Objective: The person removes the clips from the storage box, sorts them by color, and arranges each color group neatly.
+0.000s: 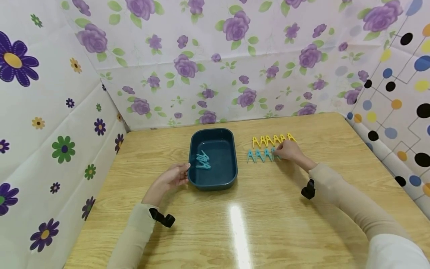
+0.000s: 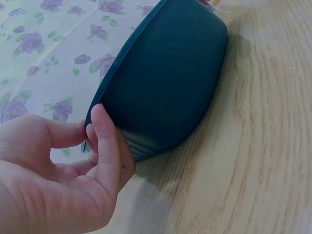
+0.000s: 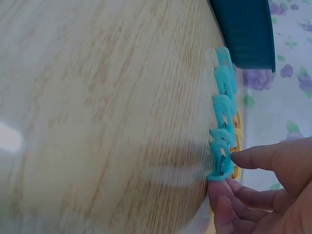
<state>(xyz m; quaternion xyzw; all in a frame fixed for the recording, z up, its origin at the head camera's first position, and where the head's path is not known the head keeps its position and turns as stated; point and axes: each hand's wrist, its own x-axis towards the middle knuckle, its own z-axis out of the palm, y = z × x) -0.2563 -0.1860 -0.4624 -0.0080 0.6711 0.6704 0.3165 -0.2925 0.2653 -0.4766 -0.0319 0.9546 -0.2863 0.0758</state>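
My left hand pinches the left rim of a dark teal plastic tub, thumb on one side and fingers on the other, as the left wrist view shows. Inside the tub lie several light-blue clothespins in a small heap. At the right end of a row of light-blue clothespins on the table, my right hand pinches the end clothespin between thumb and fingertips. Behind that row runs another of yellow clothespins, partly covered by the right hand.
The wooden table meets a purple-flowered cloth wall at the back. Patterned cloth walls also stand at the left and right. The tub stands to the left of both clothespin rows.
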